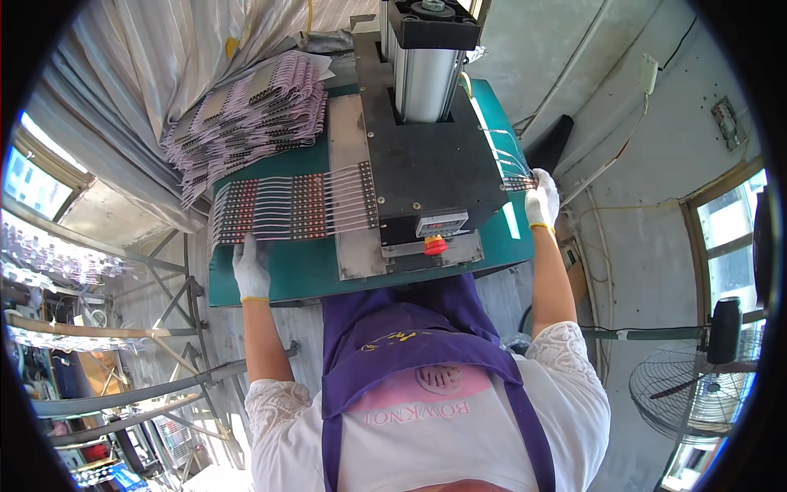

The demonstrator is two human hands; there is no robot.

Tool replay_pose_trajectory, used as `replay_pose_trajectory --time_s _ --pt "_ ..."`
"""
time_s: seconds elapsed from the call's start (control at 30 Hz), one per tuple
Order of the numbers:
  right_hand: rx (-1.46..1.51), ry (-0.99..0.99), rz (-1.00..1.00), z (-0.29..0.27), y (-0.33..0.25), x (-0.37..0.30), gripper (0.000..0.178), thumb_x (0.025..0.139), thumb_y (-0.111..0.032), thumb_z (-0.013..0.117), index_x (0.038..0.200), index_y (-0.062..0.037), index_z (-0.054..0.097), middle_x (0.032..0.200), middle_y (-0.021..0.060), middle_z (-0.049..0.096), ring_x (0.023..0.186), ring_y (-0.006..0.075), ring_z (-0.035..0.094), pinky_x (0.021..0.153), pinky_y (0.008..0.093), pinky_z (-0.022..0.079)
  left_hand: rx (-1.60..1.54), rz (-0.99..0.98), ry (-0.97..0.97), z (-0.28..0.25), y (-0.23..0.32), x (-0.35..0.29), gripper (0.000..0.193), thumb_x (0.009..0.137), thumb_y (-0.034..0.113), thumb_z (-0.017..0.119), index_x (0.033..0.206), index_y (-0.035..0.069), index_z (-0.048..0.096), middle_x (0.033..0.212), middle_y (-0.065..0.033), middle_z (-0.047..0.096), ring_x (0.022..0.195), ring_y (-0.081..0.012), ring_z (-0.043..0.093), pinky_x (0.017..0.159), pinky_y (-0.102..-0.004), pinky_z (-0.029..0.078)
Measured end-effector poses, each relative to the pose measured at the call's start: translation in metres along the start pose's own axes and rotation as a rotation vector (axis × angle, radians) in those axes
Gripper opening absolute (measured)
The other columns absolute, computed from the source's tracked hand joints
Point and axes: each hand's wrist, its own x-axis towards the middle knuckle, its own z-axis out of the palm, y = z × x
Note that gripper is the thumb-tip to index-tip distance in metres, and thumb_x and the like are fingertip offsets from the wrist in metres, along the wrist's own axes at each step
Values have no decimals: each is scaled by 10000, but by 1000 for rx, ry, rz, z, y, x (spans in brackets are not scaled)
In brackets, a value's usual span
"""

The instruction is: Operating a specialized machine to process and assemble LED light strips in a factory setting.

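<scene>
A panel of thin parallel strips (270, 207), with bands of small dark and red pieces like LED modules, lies flat on the green tabletop. Its right end enters a black press-like machine (430, 164). My left hand (251, 269), in a white glove, has its fingers at the panel's near edge and seems to pinch it; the fingertips are partly hidden. On the machine's far side, my gloved right hand (542, 201) is closed on the end of similar strips (516, 183) coming out to the right. Its fingers are partly turned away.
A tall pile of folded strips (254, 115) rests at the table's back left. The machine carries a silver cylinder (426, 86), a small display (441, 225) and a red knob (435, 245). Metal rails (123, 332) stand left; a wire fan (684, 389) stands right.
</scene>
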Motion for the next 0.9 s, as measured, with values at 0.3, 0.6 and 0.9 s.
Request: replay_pose_trajectory --time_s 0.3,0.6,0.9 --pt "-277 -128 116 17 70 -16 410 868 -31 489 1250 -116 610 1205 185 637 1118 359 612 982 419 477 1487 499 -474 86 -31 -87 647 722 366 807 1251 66 587 1227 -164 604 1121 -357 566 962 -464 449" --pt "24 -677 -514 -56 -84 -112 630 675 -228 833 1262 -160 613 1275 116 595 1159 341 566 1004 419 468 1731 553 -825 102 -47 -83 1047 564 453 860 1405 -5 436 1479 -207 410 1407 -406 321 1186 -530 204" --pt "-1 -621 -569 -41 -81 -121 634 630 -215 837 1218 -123 617 1288 120 571 1149 359 557 985 427 467 1767 577 -872 96 -53 -84 999 594 454 849 1391 -12 467 1466 -202 427 1415 -391 314 1172 -550 205"
